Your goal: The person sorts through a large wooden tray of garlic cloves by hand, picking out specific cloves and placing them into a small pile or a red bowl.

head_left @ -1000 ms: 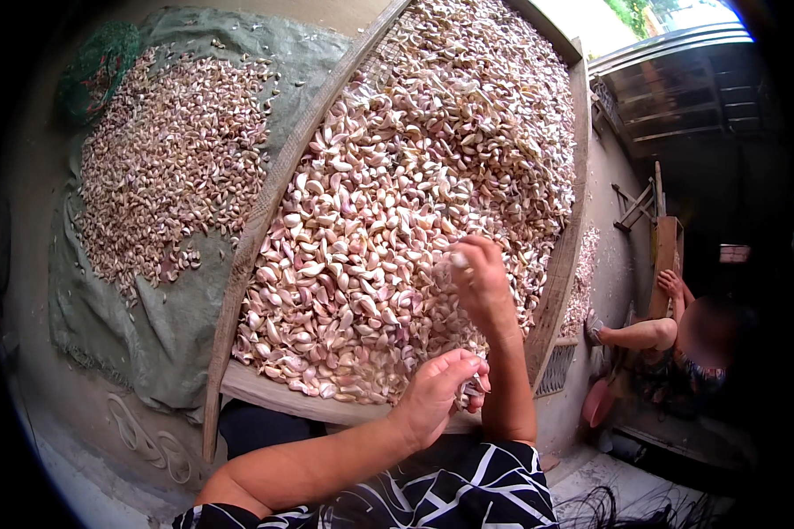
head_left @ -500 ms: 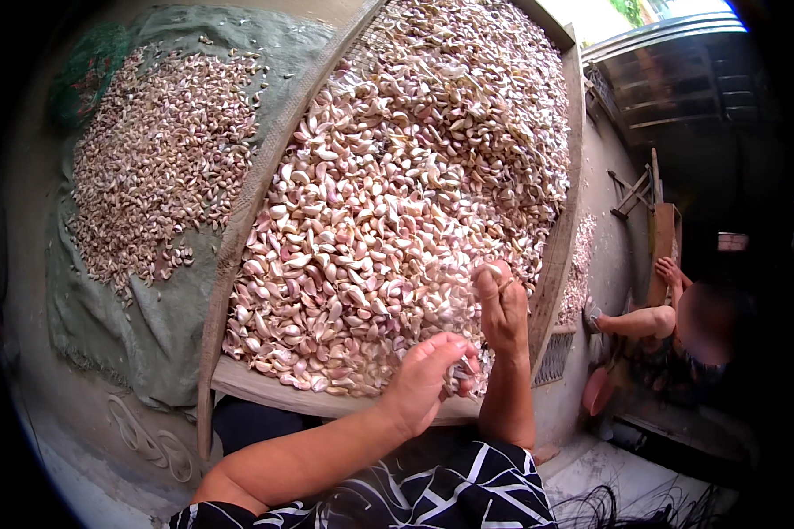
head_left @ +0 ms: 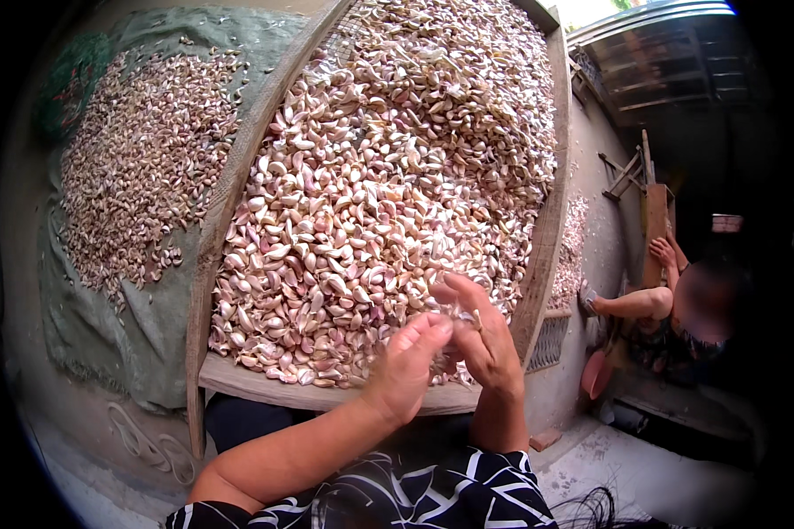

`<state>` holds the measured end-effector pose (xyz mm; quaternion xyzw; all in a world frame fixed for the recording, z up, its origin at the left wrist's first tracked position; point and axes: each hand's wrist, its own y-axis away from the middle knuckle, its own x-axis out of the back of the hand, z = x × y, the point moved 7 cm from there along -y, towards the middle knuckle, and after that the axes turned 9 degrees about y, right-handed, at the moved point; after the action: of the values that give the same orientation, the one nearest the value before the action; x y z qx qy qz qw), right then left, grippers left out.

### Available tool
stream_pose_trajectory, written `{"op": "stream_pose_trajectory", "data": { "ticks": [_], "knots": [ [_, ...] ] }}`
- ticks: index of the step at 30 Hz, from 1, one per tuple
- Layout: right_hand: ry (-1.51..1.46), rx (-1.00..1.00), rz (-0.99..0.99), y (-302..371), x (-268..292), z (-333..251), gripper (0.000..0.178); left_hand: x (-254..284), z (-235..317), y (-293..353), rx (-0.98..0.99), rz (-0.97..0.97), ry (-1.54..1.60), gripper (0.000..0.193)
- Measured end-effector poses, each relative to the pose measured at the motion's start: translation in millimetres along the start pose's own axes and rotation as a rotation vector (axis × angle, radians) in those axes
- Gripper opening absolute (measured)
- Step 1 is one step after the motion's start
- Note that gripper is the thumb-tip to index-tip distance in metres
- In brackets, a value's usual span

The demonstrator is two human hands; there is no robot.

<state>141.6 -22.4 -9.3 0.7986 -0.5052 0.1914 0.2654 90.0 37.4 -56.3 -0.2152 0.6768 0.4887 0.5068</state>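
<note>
Loose garlic cloves (head_left: 326, 256), pinkish white, cover a wood-framed mesh tray (head_left: 282, 392) in front of me. Above its near right corner my hands meet. My left hand (head_left: 406, 361) is closed, thumb pressed to the fingers, around garlic cloves that are mostly hidden and blurred. Bent over the left fingertips is my right hand (head_left: 490, 348), its fingers partly smeared by motion. A small pale piece, seemingly a garlic clove (head_left: 477, 320), shows between the right fingers.
More cloves (head_left: 150, 159) lie on a green cloth (head_left: 119, 344) on the floor at left. Beyond the tray's right side sits another person (head_left: 670, 309), a hand on a wooden board (head_left: 656, 220). A pink basin (head_left: 595, 374) and a brick (head_left: 545, 439) are nearby.
My right hand has come down and left to meet my left hand, its fingers now over the left fingertips. The view has shifted slightly; the tray sits a little farther left.
</note>
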Motion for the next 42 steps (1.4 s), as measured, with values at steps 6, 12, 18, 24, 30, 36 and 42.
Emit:
{"op": "stream_pose_trajectory", "data": {
  "ticks": [6, 12, 18, 24, 30, 36, 42],
  "knots": [
    [0.196, -0.016, -0.117, 6.3, -10.3, 6.5, 0.045, -5.4, -5.2, 2.1, 0.022, 0.033, 0.036, 0.026],
    [0.116, -0.099, -0.212, 9.6, -15.6, 10.9, 0.042, 5.6, -13.0, -1.8, 0.019, 0.091, -0.002, 0.025],
    [-0.099, -0.045, -0.24, 4.8, -10.6, 4.3, 0.038, 4.4, -9.5, 3.6, 0.09, 0.158, 0.041, 0.018],
    [0.537, 0.045, 0.361, -23.2, 23.9, 25.8, 0.038, 6.2, -16.8, 2.9, 0.188, 0.113, 0.147, 0.017],
    [0.577, 0.124, 0.265, -51.5, -18.4, 41.5, 0.025, 8.2, -19.3, 2.2, 0.217, 0.118, 0.153, 0.016],
    [-0.248, -0.275, 0.193, -43.5, -12.8, 72.5, 0.025, 5.7, -14.3, 4.2, 0.209, 0.123, 0.151, 0.016],
    [-0.489, -0.211, 0.161, -39.1, -7.0, 67.3, 0.032, 6.4, -10.7, 3.4, 0.175, 0.137, 0.13, 0.017]
  ]
}}
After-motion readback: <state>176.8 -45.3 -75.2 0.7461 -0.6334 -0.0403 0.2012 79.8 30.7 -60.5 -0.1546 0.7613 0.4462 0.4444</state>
